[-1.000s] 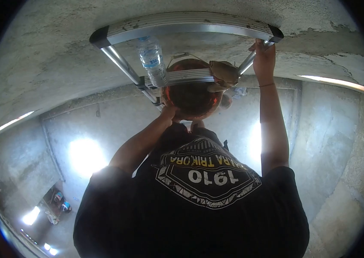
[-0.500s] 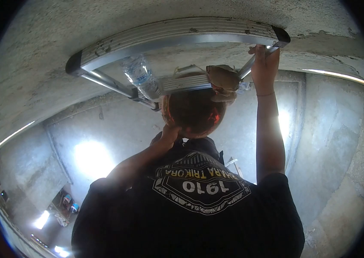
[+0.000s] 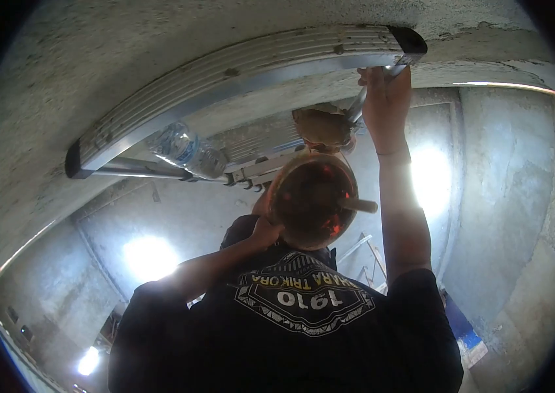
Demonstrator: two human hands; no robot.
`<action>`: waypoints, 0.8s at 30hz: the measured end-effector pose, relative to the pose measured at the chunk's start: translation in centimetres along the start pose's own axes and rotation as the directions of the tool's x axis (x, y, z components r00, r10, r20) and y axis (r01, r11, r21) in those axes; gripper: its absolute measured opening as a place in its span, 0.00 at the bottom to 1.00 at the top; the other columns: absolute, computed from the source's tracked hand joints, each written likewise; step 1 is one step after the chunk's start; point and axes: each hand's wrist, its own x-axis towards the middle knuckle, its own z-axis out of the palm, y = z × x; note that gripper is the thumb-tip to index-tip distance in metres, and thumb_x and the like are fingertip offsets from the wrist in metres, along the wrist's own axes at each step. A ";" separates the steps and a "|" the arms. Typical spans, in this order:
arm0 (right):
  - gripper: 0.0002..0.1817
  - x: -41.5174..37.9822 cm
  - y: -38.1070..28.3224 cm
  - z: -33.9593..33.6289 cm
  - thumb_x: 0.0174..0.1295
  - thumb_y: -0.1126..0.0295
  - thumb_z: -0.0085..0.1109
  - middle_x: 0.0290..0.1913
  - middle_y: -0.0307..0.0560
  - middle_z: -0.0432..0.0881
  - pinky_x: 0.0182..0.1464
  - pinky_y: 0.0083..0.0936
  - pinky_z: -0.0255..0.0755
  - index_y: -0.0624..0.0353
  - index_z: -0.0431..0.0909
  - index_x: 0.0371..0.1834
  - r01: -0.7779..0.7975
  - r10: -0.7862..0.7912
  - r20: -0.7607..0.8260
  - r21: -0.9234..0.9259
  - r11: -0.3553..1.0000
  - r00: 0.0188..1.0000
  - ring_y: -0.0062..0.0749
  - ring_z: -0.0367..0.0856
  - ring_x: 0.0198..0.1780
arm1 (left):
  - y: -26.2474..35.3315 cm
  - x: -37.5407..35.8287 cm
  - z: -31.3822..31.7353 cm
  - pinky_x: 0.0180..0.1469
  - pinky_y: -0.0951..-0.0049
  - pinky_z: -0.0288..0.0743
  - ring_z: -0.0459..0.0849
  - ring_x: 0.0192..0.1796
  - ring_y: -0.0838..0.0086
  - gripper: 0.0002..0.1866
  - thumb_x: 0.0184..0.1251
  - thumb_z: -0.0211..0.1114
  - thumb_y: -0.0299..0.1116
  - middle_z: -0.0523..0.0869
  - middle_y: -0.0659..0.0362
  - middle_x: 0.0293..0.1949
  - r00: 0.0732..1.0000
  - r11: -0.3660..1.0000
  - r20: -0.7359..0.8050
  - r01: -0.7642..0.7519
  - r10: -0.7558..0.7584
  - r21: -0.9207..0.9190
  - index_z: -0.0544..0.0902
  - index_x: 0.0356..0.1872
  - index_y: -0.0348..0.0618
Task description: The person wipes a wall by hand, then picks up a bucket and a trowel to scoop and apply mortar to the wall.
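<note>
My left hand (image 3: 267, 232) is closed on the rim of a dark orange bucket (image 3: 271, 196), held in front of my chest. A pale stick-like handle (image 3: 359, 205) juts out over the right side of the bucket; what it belongs to is hidden in the dark inside. My right hand (image 3: 385, 105) is wrapped round the side rail of an aluminium ladder (image 3: 251, 69), just below its top step. Beside the rail, above the bucket, sits a rough brown object (image 3: 322, 126) whose kind I cannot make out. A clear plastic bottle (image 3: 186, 149) lies between the ladder's rails at left.
A rough concrete wall (image 3: 159, 52) rises close behind the ladder. Far below is the grey floor (image 3: 205, 206) with bright light patches. Pale wooden pieces (image 3: 372, 255) stand low at the right, and a blue item (image 3: 464, 327) is partly seen behind my right arm.
The bucket has come nearer my chest and a little right, and its opening and the handle now show. The ladder appears shifted left and tilted in view. Both hands keep their hold.
</note>
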 end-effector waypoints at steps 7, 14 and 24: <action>0.09 0.0 -1.2 -0.5 0.73 0.71 0.50 0.40 0.43 0.79 0.41 0.22 0.75 0.63 0.68 0.50 -0.029 0.034 0.101 -0.048 0.998 0.994 0.21 0.78 0.36 | -0.7 2.9 4.2 0.44 0.67 0.77 0.86 0.37 0.67 0.19 0.53 0.65 0.31 0.88 0.53 0.34 0.954 0.947 0.154 -0.282 0.259 0.153 0.82 0.45 0.30; 0.20 0.6 -1.5 -0.6 0.67 0.58 0.59 0.36 0.62 0.83 0.41 0.43 0.75 0.65 0.69 0.49 -0.012 0.016 0.047 -0.095 0.995 0.999 0.63 0.83 0.40 | 7.7 2.9 8.5 0.43 0.66 0.77 0.86 0.38 0.64 0.18 0.53 0.65 0.30 0.87 0.51 0.35 0.923 0.913 0.139 -0.378 0.359 0.151 0.81 0.45 0.31; 0.18 0.7 -5.5 -2.0 0.63 0.54 0.60 0.33 0.56 0.84 0.47 0.47 0.73 0.59 0.73 0.39 0.044 0.060 0.131 -0.676 0.736 0.990 0.54 0.83 0.41 | 20.7 -0.2 8.3 0.34 0.66 0.80 0.86 0.31 0.64 0.18 0.52 0.64 0.27 0.85 0.52 0.35 0.901 0.909 0.128 -0.416 0.414 -0.012 0.80 0.45 0.30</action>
